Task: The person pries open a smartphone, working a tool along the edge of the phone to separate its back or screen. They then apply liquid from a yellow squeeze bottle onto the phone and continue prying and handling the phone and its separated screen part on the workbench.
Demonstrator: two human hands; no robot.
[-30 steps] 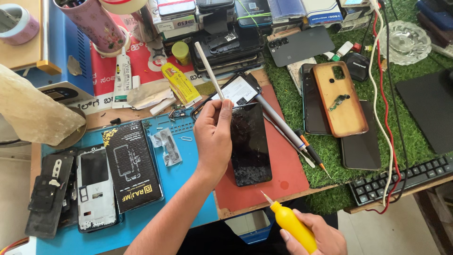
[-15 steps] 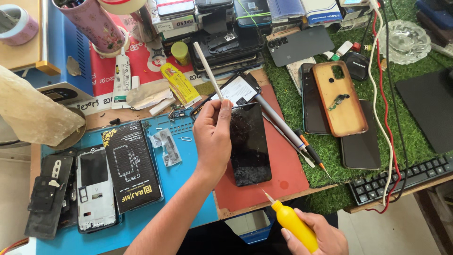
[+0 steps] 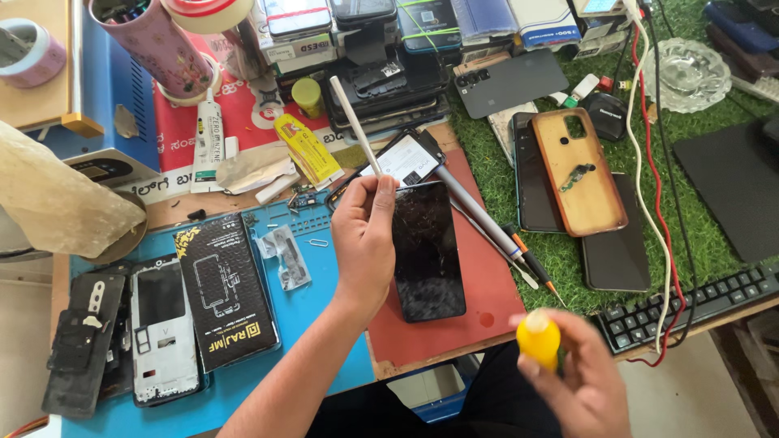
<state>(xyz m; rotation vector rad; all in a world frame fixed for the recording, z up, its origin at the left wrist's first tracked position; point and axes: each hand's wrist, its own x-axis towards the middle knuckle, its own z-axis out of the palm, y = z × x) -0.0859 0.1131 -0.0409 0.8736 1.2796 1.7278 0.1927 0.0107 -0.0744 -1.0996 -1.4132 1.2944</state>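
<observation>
A black phone with a cracked screen [image 3: 430, 259] lies face up on a reddish-brown mat [image 3: 487, 284]. My left hand [image 3: 365, 239] rests on the phone's left edge. It pinches a thin white stick-like tool [image 3: 350, 118] whose lower end meets the phone's top corner. My right hand [image 3: 578, 377] is raised near the bench's front edge, to the right of the phone and apart from it. It grips a yellow-handled screwdriver [image 3: 538, 339] with the handle end towards me, so the blade is hidden.
A blue mat [image 3: 312, 324] holds a black flat box [image 3: 225, 296] and stripped phone frames [image 3: 162, 328]. Screwdrivers [image 3: 519, 255] lie right of the phone. On green turf sit a tan-cased phone [image 3: 580, 170], a keyboard [image 3: 690, 304], cables [image 3: 649, 162] and a glass ashtray [image 3: 690, 73]. Stacked phones [image 3: 389, 81] line the back.
My right hand has risen and moved right, turning the screwdriver so its yellow handle end faces me. My left hand and the white tool have stayed on the phone.
</observation>
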